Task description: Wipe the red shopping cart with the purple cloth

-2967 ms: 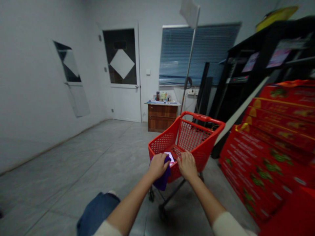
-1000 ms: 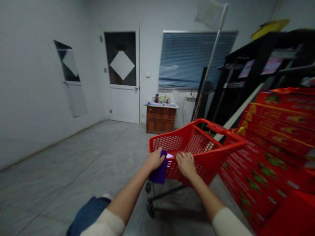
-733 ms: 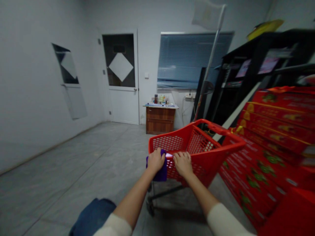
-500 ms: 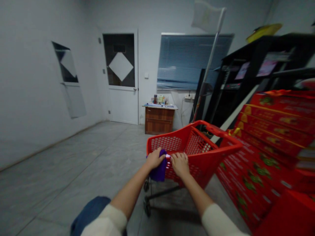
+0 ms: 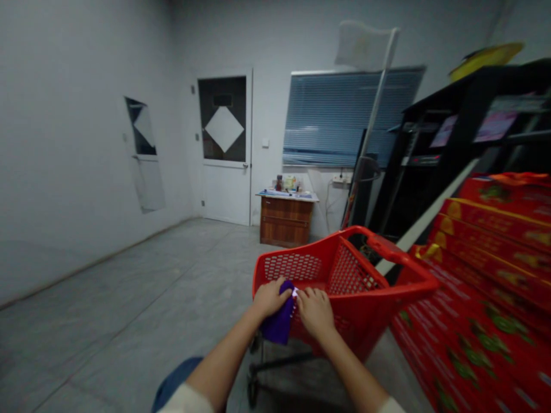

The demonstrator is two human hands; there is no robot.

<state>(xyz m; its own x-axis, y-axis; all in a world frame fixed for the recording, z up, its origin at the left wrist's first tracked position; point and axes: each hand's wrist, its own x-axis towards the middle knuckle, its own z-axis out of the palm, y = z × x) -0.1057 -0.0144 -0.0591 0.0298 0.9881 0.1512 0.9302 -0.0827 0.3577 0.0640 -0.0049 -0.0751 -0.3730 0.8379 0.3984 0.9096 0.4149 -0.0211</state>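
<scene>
A red plastic shopping cart point(image 5: 361, 310) with perforated sides stands in front of me. My left hand point(image 5: 272, 299) grips a purple cloth point(image 5: 278, 324), which hangs over the outside of the cart's near rim. Just right of it, my right hand point(image 5: 316, 310) has its fingers curled over the same rim. Between the two hands is a small bright white-pink spot; I cannot make out whether it is a label or a glare. The cart's black wheels show below my left forearm.
Stacked red boxes point(image 5: 482, 310) crowd the right side, beside a black shelf point(image 5: 465, 103). A wooden cabinet point(image 5: 284, 222) with small bottles on top stands against the back wall. Left of it is a white door point(image 5: 226, 192). Grey concrete floor point(image 5: 142, 310) stretches to the left.
The view has tilted up and turned slightly left, so the room sits lower and further right. Both hands stay at the cart's rim, the left still holding the purple cloth.
</scene>
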